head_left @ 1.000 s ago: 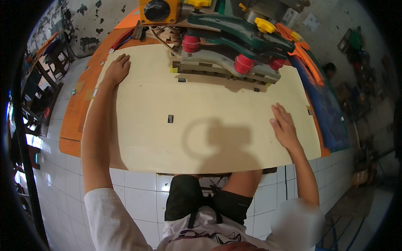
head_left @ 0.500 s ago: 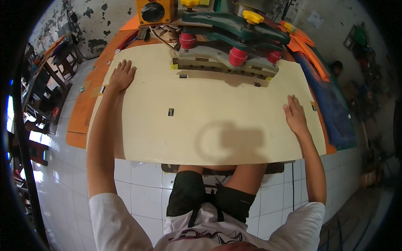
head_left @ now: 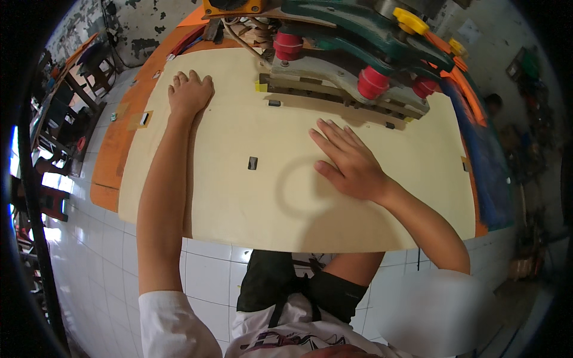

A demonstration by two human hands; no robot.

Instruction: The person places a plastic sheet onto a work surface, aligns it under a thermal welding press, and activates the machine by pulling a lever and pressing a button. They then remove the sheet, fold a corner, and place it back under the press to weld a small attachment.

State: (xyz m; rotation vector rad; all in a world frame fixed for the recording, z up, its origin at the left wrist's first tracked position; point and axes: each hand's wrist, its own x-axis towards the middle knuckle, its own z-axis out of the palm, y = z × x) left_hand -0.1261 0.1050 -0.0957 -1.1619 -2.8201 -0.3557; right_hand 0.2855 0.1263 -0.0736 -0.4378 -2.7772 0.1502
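Pressing board [head_left: 239, 197] flat | left hand [head_left: 188, 94] far-left corner, fingers together | right hand [head_left: 349, 164] centre, fingers spread | steadying it under machine [head_left: 358, 65]

The green cast-metal machine arm [head_left: 358, 27] with its yellow knob [head_left: 410, 19] is cut off by the top edge, as is the orange box-shaped tool [head_left: 233, 6] beside it. The pale plywood sheet [head_left: 239, 197] hides most of the orange surface [head_left: 119, 149] below. Two small dark rectangular slots [head_left: 253, 163] are too small to tell apart.
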